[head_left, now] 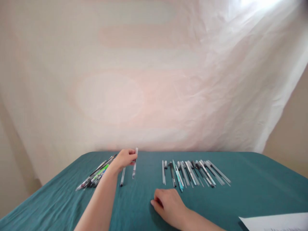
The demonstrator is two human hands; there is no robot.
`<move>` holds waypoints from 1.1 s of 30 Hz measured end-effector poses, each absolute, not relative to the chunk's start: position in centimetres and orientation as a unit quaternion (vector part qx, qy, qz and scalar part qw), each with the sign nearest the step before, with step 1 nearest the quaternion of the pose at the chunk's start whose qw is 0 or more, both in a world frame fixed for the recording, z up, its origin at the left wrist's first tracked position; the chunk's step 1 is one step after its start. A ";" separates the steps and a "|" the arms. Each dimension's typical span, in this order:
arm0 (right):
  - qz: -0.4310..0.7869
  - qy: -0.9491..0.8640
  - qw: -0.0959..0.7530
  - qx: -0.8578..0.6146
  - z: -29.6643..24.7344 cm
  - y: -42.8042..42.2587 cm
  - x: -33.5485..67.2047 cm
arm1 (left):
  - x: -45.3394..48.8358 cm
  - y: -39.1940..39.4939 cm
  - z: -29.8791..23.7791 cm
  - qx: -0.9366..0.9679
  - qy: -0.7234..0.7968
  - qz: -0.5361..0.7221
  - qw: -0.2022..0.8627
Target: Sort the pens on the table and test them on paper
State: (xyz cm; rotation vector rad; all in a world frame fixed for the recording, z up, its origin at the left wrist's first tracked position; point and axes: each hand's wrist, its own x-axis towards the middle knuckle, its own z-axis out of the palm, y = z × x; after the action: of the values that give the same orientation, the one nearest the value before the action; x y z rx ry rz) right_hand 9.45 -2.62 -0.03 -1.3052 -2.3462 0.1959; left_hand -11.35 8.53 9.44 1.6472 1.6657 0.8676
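Note:
My left hand (pixel 125 158) reaches over the far left of the table, its fingers closed round a clear pen (pixel 134 168) with a pale upper end. The pen points up and slightly to the right. Just left of it a dark-tipped pen (pixel 123 176) lies on the cloth, its upper part behind the hand. My right hand (pixel 169 205) rests near the front, fingers curled in loosely, and I see nothing in them. Beyond that hand lies a row of pens (pixel 187 173), mostly clear, grey and black, with a few light blue ones.
A pile of mixed pens (pixel 97 173), one bright green, lies at the left, partly behind my left forearm. White paper (pixel 276 222) covers the near right corner. The table has a green cloth (pixel 144 211); a pale sheet (pixel 154 96) hangs behind it.

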 end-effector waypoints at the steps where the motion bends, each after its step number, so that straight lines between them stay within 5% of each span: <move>1: 0.086 -0.841 0.237 -0.479 -0.1 -2.6 9.5 | -10.3 8.0 9.9 0.638 0.604 0.328 0.347; 5: 0.163 -0.790 0.330 -0.491 -0.1 -2.5 9.6 | -6.7 6.7 9.8 0.594 0.371 0.377 0.606; 9: 0.318 -0.689 0.446 -0.473 0.0 -2.1 9.6 | -4.7 6.6 7.3 0.509 0.310 0.381 0.707; 16: 0.482 -0.568 0.515 -0.424 -0.3 -1.5 9.4 | -2.4 6.0 4.8 0.489 0.276 0.364 0.743; 33: 0.526 -0.557 0.486 -0.420 -0.7 -0.9 9.7 | -3.8 4.7 2.0 0.336 0.232 0.506 0.760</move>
State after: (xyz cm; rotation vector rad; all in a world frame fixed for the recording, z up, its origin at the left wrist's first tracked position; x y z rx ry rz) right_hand 9.74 -0.91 -0.68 -1.0218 -1.3564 1.2809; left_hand -3.78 4.69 2.02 0.7305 0.5046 1.1026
